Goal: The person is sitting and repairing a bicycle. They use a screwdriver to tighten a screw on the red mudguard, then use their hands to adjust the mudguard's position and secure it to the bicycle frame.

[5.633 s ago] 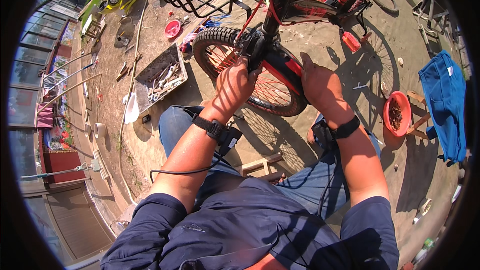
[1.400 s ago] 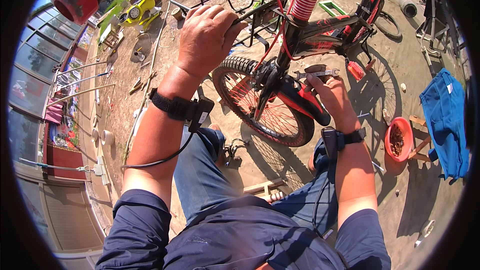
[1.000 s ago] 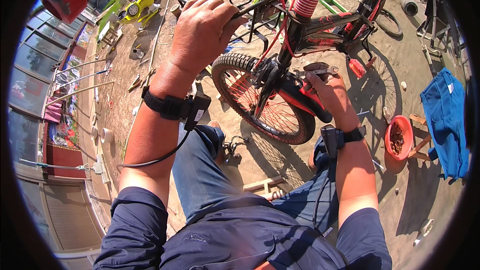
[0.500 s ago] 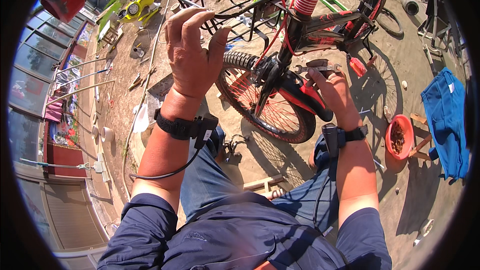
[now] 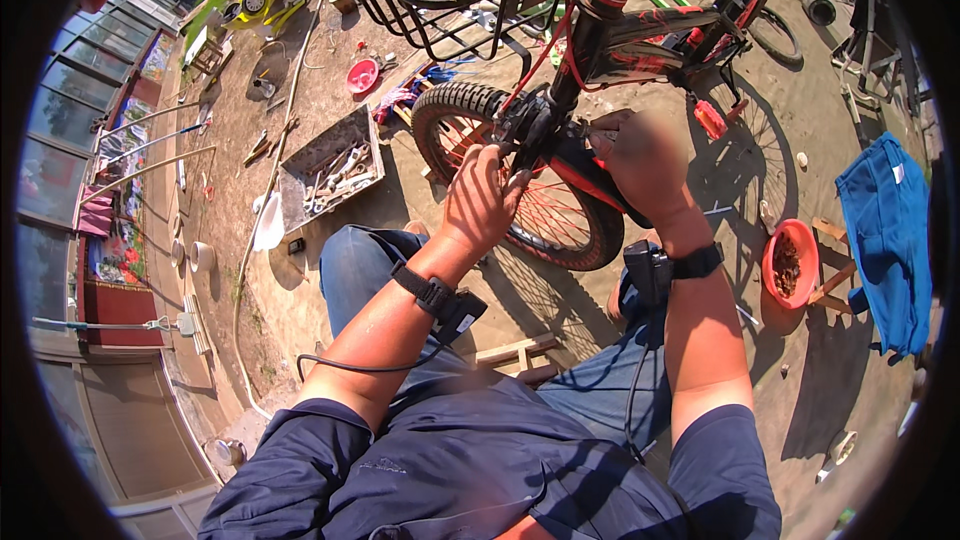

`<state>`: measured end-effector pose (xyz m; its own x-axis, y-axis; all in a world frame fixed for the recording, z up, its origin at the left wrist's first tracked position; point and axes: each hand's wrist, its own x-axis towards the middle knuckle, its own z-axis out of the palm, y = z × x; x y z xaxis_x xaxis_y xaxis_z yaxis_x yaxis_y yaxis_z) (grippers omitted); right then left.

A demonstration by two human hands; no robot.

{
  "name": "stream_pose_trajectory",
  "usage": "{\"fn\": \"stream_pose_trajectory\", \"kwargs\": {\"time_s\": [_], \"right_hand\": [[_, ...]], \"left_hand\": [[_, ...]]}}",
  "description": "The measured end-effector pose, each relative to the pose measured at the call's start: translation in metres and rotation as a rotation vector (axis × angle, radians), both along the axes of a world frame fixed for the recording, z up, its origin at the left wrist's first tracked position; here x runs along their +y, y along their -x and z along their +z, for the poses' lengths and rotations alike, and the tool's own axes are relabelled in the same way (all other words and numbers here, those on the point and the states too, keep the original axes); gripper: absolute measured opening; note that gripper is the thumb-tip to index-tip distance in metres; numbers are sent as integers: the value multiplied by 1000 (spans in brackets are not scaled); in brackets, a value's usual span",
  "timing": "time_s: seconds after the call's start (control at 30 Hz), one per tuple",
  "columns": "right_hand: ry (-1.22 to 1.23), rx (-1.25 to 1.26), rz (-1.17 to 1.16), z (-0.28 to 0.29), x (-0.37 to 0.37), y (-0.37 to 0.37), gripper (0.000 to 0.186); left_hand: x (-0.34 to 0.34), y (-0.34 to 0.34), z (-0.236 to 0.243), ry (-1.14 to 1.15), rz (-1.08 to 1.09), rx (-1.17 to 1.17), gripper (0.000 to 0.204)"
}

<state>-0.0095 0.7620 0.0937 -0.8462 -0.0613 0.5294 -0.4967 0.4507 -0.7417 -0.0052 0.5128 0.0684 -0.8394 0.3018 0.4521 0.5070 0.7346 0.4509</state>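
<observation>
Left hand [image 5: 478, 202] reaches up to the near side of the bike [image 5: 650, 60], fingers half bent and the thumb a little apart, the tips at the brake [image 5: 520, 122] beside the fork [image 5: 562, 100]. Whether they pinch a part there is too small to tell. Right hand [image 5: 645, 165] sits across the mudguard [image 5: 585, 177], on the other side of the fork; it is blurred and seen from the back, so I cannot tell how far it is closed or what it holds. Having one hand on each side probably lets the two work against each other, so that the fork does not simply swing away.

The bike stands with its front wheel [image 5: 440, 110] turned towards the person, the knees [image 5: 345, 252] apart below it, which likely keeps the brake within easy reach of both hands without a long stretch. Above, the basket [image 5: 400, 2] overhangs the wheel, so the hands come in from underneath.

On the ground to the left, a tray [image 5: 290, 202] of tools [image 5: 345, 165] lies close to the knee, perhaps for quick picking. To the right, a red bowl [image 5: 770, 275] of brown bits stands beside a blue cloth [image 5: 885, 240], well apart from the wheel.
</observation>
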Motion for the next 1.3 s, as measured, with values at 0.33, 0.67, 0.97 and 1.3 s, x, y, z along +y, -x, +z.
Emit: {"fn": "stream_pose_trajectory", "kwargs": {"time_s": [0.33,0.67,0.97,1.3], "right_hand": [[-266,141,-74,4,-15,-7,18],[-588,143,-184,-4,-36,-14,13],[-504,211,-213,-1,-37,-10,23],[-249,-129,-152,5,-15,10,28]], "left_hand": [[-41,-5,-4,146,30,-21,36],[-181,-51,41,145,284,-102,29],[-210,-77,36,94,369,-19,24],[-216,-81,37,13,343,46,21]]}}
